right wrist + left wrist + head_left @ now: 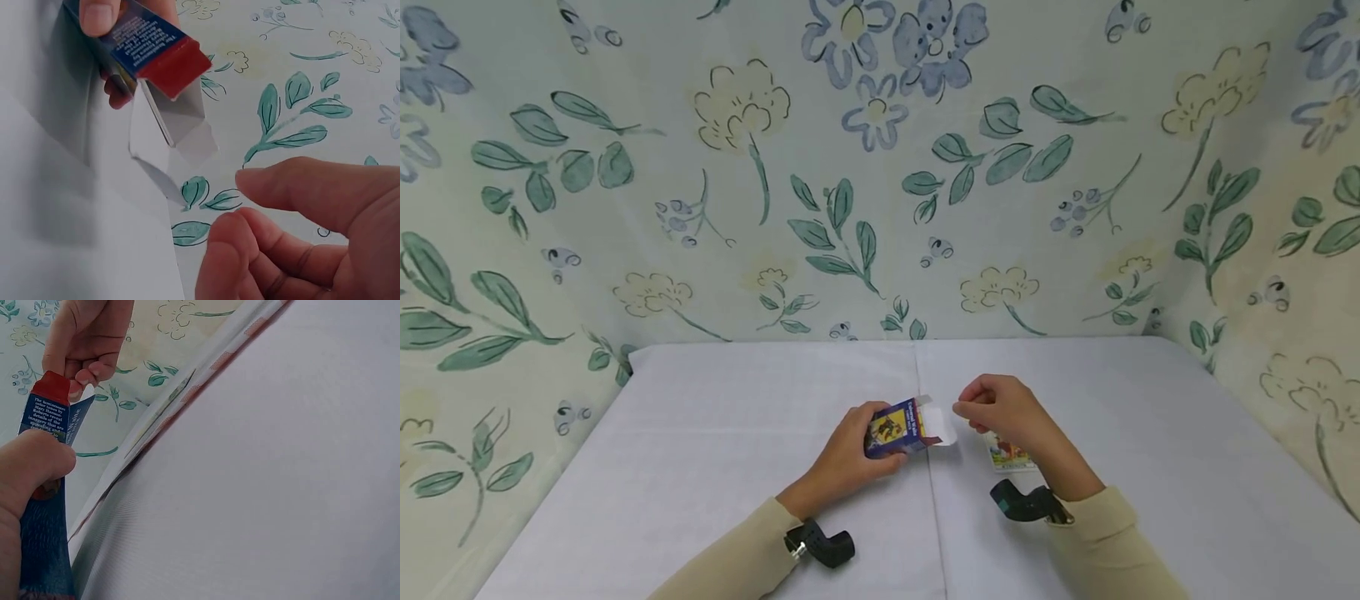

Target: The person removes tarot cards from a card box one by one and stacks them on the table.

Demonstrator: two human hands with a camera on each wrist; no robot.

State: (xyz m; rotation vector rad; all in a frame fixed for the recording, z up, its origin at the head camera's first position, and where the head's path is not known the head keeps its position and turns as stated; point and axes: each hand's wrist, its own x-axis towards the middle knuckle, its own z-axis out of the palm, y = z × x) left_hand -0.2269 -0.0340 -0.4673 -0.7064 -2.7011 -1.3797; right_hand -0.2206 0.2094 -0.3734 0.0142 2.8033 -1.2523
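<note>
Displaying "Universal Waite," the box [891, 427] sits in the left grip [848, 450].

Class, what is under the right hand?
Part of a colourful picture card shows on the white surface; the right hand and wrist cover the rest; anything beneath the card is hidden.

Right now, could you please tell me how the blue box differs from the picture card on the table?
The box is held in the left hand, while the card lies on the table. The box is mostly blue and open at one end; the card is flat with a pale edge. Both are colourfully printed.
</note>
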